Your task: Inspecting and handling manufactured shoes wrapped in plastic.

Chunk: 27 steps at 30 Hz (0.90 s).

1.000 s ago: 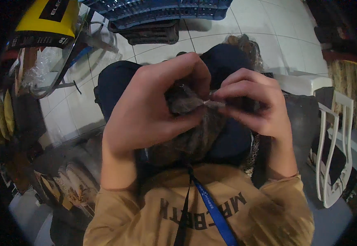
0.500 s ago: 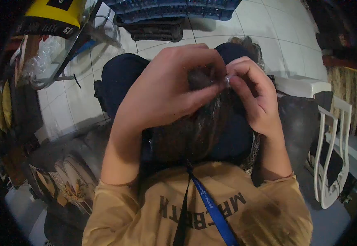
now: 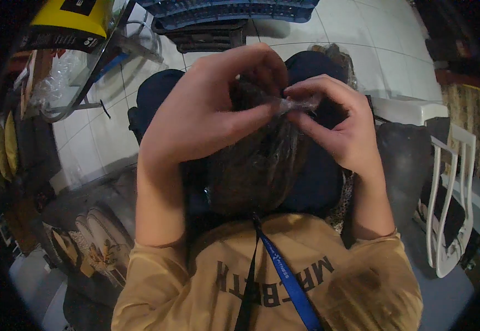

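Note:
A clear plastic bag [image 3: 256,176] with dark brown contents rests in my lap between my thighs. Its neck is gathered into a twisted, shiny strip above the contents. My left hand [image 3: 212,105] has curled fingers and pinches the near side of that neck between thumb and fingertips. On the other end of the strip, my right hand [image 3: 342,118] grips it with thumb and forefinger, and a short crumpled tail of plastic shows there. What exactly fills the bag cannot be made out through the plastic.
Ahead on the tiled floor [image 3: 383,60] stand a blue plastic crate [image 3: 234,12] and a black crate [image 3: 201,39]. Another brown-filled bag [image 3: 343,62] lies past my right knee. A white chair [image 3: 455,204] is at right, beige shoes [image 3: 105,234] at left, a yellow-black package [image 3: 71,25] upper left.
My right thumb and finger have drawn apart slightly, and more of the bag's twisted neck now shows between my hands. My left hand has shifted a little left and up.

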Each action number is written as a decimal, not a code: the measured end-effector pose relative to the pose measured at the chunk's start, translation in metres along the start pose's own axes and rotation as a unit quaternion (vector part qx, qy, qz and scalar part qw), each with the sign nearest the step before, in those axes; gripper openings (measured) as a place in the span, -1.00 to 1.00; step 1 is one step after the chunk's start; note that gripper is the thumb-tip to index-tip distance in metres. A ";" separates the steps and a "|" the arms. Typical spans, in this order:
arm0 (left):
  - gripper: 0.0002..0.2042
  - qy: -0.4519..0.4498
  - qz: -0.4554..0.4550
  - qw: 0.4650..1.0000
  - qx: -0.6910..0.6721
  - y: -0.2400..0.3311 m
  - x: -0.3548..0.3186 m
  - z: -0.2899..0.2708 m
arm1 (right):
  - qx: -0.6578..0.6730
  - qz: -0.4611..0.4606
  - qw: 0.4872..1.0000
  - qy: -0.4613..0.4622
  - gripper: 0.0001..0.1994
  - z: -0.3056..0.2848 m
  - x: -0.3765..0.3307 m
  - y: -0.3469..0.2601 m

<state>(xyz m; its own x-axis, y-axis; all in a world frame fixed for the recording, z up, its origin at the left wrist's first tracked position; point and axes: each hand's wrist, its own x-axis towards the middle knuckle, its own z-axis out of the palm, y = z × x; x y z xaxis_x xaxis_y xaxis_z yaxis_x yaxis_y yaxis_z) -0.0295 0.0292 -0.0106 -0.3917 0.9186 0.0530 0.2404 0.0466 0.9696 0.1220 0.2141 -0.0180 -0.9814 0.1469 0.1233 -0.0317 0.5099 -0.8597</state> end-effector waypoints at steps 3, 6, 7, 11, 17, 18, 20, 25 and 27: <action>-0.79 0.049 0.015 0.999 0.019 0.006 -0.001 -0.001 | 0.021 0.019 1.000 0.005 -0.70 0.002 0.002 0.001; -0.76 0.064 0.020 0.997 0.038 0.010 -0.002 0.000 | 0.016 -0.032 0.999 0.002 -0.72 0.003 0.006 0.005; -0.76 0.068 0.014 0.996 0.047 0.011 -0.002 0.000 | 0.018 -0.029 0.999 -0.003 -0.73 0.003 0.006 0.005; -0.71 0.088 -0.033 0.995 -0.022 0.012 -0.004 -0.001 | 0.044 0.003 0.999 -0.015 -0.76 0.002 0.004 0.006; -0.72 0.085 -0.007 0.996 0.009 0.007 0.001 0.003 | 0.191 0.095 0.975 -0.062 -0.75 -0.008 0.002 0.018; -0.73 0.079 0.032 0.996 0.041 0.007 0.003 0.004 | 0.196 0.079 0.975 -0.062 -0.75 -0.010 0.002 0.022; -0.74 0.083 0.078 0.989 0.090 0.009 0.007 0.006 | 0.310 0.144 0.936 -0.079 -0.74 -0.013 0.003 0.028; -0.77 0.037 0.137 0.955 0.262 0.017 0.005 0.019 | 0.249 0.110 0.959 -0.076 -0.74 -0.011 -0.006 0.030; -0.79 0.057 0.108 0.944 0.307 0.016 0.008 0.027 | 0.250 0.125 0.957 -0.075 -0.74 -0.010 -0.009 0.028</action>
<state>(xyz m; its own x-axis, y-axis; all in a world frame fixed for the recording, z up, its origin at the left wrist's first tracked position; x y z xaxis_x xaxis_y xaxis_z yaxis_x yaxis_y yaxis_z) -0.0045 0.0476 -0.0014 -0.3599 0.8861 0.2921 0.7813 0.1150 0.6135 0.1319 0.2351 -0.0380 -0.9852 0.0694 -0.1568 0.1571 0.0000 -0.9876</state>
